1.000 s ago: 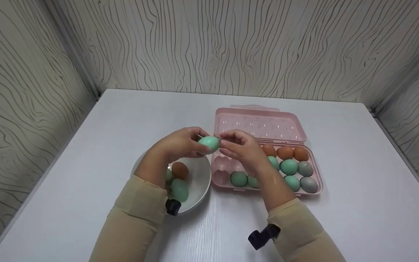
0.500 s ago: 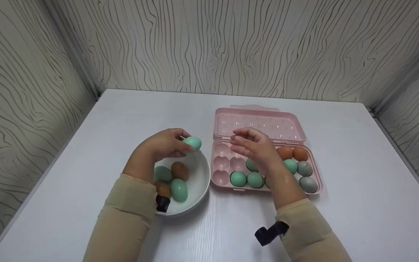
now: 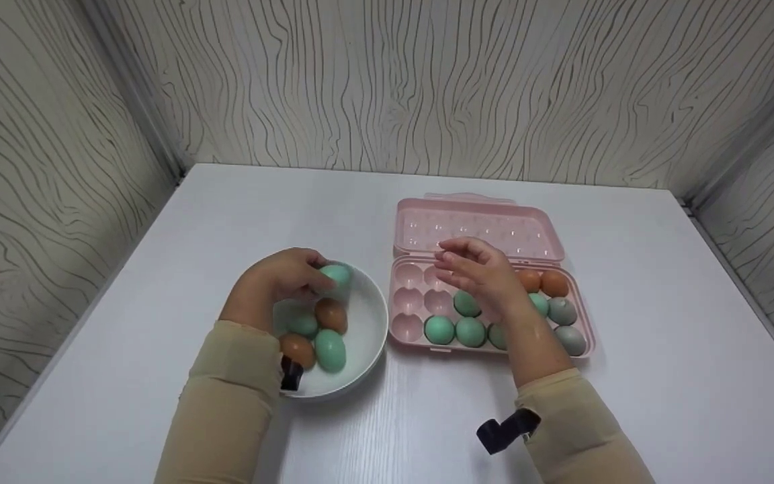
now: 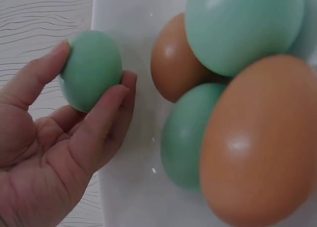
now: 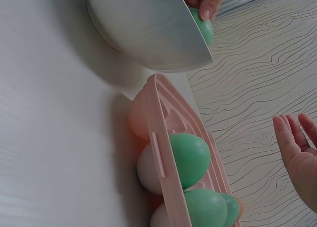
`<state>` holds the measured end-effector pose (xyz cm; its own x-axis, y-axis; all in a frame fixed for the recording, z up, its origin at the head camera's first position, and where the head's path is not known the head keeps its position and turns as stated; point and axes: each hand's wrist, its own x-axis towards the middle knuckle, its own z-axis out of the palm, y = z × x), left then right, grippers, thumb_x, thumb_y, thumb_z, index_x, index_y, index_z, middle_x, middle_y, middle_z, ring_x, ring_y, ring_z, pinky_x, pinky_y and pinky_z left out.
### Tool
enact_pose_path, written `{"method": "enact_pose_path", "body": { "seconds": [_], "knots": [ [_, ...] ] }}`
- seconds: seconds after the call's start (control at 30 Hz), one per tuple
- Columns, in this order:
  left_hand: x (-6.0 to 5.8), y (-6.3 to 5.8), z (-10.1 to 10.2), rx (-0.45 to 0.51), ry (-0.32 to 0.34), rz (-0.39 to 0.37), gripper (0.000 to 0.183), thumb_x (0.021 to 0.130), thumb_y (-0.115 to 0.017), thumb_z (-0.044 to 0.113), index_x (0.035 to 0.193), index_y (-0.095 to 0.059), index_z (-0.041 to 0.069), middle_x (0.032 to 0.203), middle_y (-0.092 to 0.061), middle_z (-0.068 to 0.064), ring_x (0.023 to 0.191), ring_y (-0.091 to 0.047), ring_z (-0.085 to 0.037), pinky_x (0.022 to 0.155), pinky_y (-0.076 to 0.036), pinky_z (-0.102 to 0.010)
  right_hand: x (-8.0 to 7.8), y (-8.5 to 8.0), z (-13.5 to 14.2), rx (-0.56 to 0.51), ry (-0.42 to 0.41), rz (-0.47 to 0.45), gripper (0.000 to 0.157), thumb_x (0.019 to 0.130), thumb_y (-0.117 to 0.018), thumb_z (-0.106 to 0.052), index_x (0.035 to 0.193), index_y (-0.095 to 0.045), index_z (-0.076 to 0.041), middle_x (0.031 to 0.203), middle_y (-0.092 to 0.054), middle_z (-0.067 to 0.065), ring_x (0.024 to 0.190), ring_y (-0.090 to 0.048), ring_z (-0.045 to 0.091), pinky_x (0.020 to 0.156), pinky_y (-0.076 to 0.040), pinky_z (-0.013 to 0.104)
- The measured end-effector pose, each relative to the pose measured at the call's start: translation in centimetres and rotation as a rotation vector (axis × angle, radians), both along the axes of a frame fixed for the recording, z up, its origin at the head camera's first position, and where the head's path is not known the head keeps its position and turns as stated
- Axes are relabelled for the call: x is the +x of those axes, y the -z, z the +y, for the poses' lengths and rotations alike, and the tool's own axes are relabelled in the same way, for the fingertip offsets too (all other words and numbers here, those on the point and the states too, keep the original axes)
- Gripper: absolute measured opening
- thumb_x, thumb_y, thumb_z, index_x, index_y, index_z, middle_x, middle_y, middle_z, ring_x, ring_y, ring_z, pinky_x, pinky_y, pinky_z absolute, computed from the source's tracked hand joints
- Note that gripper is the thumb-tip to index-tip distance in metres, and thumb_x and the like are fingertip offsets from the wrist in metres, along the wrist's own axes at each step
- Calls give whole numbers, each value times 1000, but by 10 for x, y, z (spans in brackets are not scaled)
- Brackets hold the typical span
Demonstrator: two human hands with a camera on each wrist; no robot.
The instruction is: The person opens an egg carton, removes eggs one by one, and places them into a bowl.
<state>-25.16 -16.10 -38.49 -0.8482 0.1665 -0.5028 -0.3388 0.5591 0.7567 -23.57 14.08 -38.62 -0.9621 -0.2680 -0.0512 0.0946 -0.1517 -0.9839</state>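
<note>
My left hand [image 3: 289, 274] pinches a green egg [image 4: 91, 71] between thumb and fingers at the far side of a white bowl [image 3: 368, 336]. In the bowl lie two brown eggs [image 3: 331, 315] and two more green eggs [image 3: 330, 350]. To the right, a pink egg carton [image 3: 437, 349] stands with its lid [image 3: 481, 232] folded back. Green, brown and grey eggs fill many of its cups; several cups on its left side hold nothing. Above the carton is my right hand [image 3: 484, 272], fingers loosely bent, holding nothing; it covers some cups in the head view.
Bowl and carton sit side by side on a white table [image 3: 669, 296]. Patterned panels [image 3: 387, 87] rise behind the table and at both sides. Black wrist cameras [image 3: 508, 430] stick out from the sleeves.
My left hand has moved left and down with the green egg, from between the hands to the bowl's far side. The right hand has drawn back to the right, away from the egg.
</note>
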Motion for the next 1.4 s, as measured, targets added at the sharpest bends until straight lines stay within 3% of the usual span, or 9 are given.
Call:
{"method": "enact_pose_path", "body": {
  "seconds": [0.2, 0.33, 0.57, 0.77, 0.87, 1.0, 1.2, 1.4],
  "knots": [
    [0, 4, -2, -50, -19, -35, 36, 73, -76, 24, 105, -62, 19, 106, -60, 0, 103, -50, -23, 96, -36, -45, 1, 1, 1, 10, -5, 9, 38, 88, -61, -13, 118, -48, 6, 104, -55, 12, 97, -60, 23, 89, -48, 34],
    [3, 4, -1, -69, 8, -15, 30, 75, -73, 22, 102, -63, 18, 103, -61, 0, 103, -50, -24, 94, -36, -47, 0, 3, 0, 12, -10, 21, 36, 88, -61, -13, 116, -49, 6, 103, -56, 12, 94, -61, 22, 89, -48, 35],
    [12, 6, 3, 48, -187, -187, 31, 70, -71, 18, 100, -63, 19, 102, -61, -3, 102, -47, -29, 79, -43, -44, 1, 6, -2, 17, -21, 28, 39, 88, -61, -13, 118, -48, 8, 100, -57, 12, 93, -60, 23, 88, -48, 36],
    [10, 10, 4, -24, -90, -115, 30, 71, -73, 19, 99, -64, 14, 99, -62, -3, 98, -50, -25, 84, -40, -42, 0, 7, -1, 7, -30, 39, 37, 88, -60, -12, 116, -48, 9, 99, -57, 12, 94, -59, 26, 87, -49, 36],
    [11, 12, 5, 19, -176, -171, 33, 66, -75, 17, 97, -65, 15, 101, -61, -4, 99, -49, -26, 83, -41, -42, 0, 7, -1, -5, -30, 36, 37, 88, -59, -11, 116, -47, 10, 98, -57, 13, 93, -59, 26, 88, -49, 37],
    [11, 13, 7, 9, -194, -176, 31, 63, -77, 16, 90, -62, 12, 98, -60, -6, 97, -49, -26, 81, -41, -39, 1, 8, -1, -3, -34, 21, 39, 89, -58, -11, 118, -45, 11, 101, -57, 14, 96, -58, 28, 89, -47, 36],
    [6, 17, 8, -118, -57, -92, 24, 68, -77, 16, 71, -54, 11, 80, -59, -4, 81, -51, -23, 72, -42, -35, 2, 8, -1, 3, -38, 17, 32, 89, -58, -11, 114, -49, 8, 102, -57, 16, 95, -58, 27, 90, -47, 36],
    [4, 17, 9, -154, -12, -79, 14, 72, -74, 12, 78, -62, 7, 85, -66, -6, 84, -55, -23, 77, -42, -36, 1, 10, 0, 4, -26, 27, 27, 88, -59, -11, 110, -53, 4, 101, -57, 17, 88, -61, 20, 89, -48, 35]
  ]
}}
